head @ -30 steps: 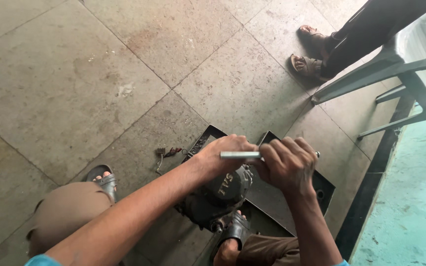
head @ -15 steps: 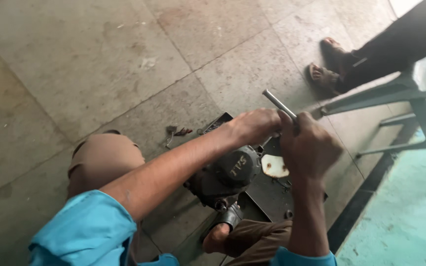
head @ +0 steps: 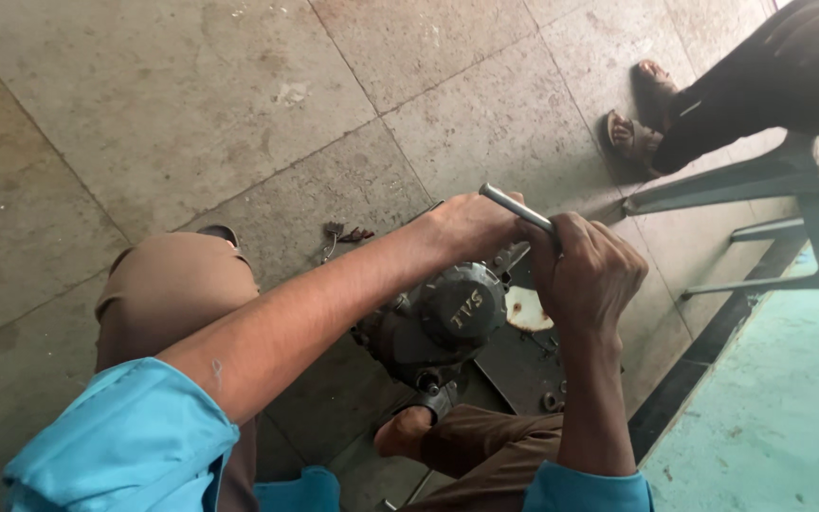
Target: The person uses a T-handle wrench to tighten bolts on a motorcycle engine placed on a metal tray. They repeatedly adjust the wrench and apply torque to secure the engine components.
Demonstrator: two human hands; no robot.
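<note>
A dark motorcycle engine (head: 438, 322) with a round side cover sits on a dark metal tray (head: 514, 365) on the tiled floor between my knees. My right hand (head: 585, 275) grips a silver metal bar (head: 514, 206), the handle of a tool that angles up and to the left above the engine. My left hand (head: 466, 228) is closed over the far side of the engine, touching the bar near its upper end. The tool's working end is hidden behind my hands.
Another person's sandalled feet (head: 642, 118) and dark trouser leg stand at the upper right beside grey plastic chair legs (head: 751, 180). A teal surface (head: 779, 408) fills the lower right. Small dark bits (head: 348, 234) lie on the floor; nuts (head: 552, 400) lie in the tray.
The silver bar has swung from lying level across my hands to pointing up and left. My view has shifted closer, with my left knee and blue sleeve now filling the lower left.
</note>
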